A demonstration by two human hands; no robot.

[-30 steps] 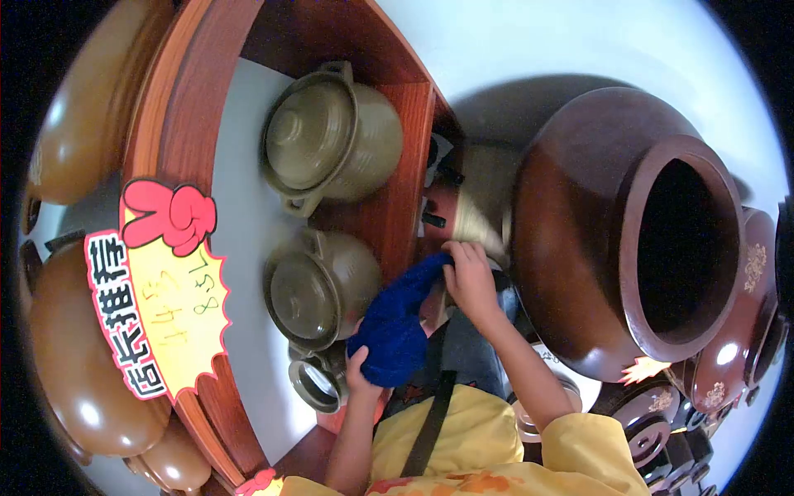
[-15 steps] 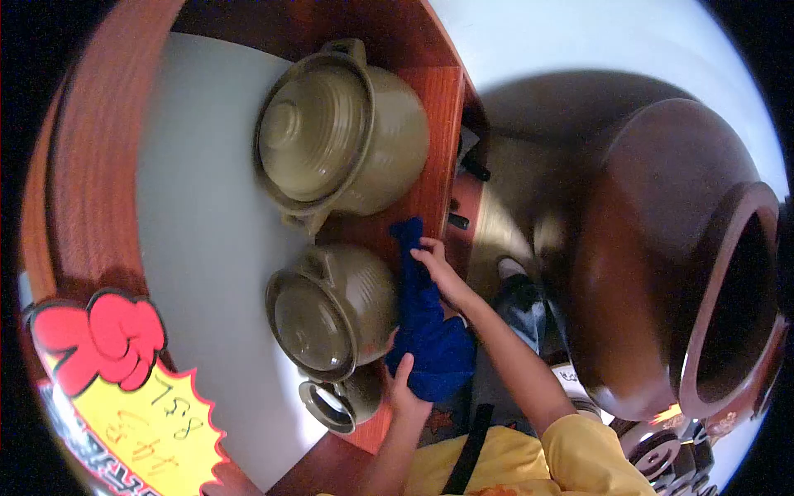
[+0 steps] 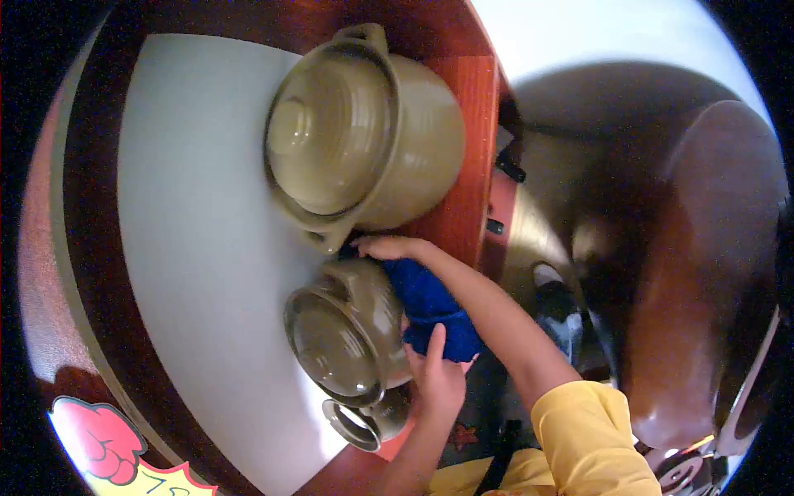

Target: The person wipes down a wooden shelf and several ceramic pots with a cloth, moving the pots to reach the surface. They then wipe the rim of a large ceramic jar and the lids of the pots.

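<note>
A blue cloth (image 3: 426,293) is stretched between my two hands, along the side of a lidded, brownish-green clay pot (image 3: 335,339). My left hand (image 3: 438,376) grips the lower part of the cloth, thumb lying on top. My right hand (image 3: 389,246) reaches into the gap between this pot and a larger lidded pot (image 3: 364,136), its fingers closed on the cloth's other end. Part of that end is hidden behind the fingers and the smaller pot's handle. Both pots have their lids on.
A small pot with a pale rim (image 3: 354,426) stands beside the smaller lidded pot. The red-brown wooden shelf (image 3: 467,132) holds them all. A large brown jar (image 3: 703,273) is on the right. A red and yellow price sign (image 3: 103,438) shows at lower left.
My right hand has moved left with the cloth's end, into the gap between the two lidded pots. My left hand has risen slightly, still gripping the cloth. The view has shifted.
</note>
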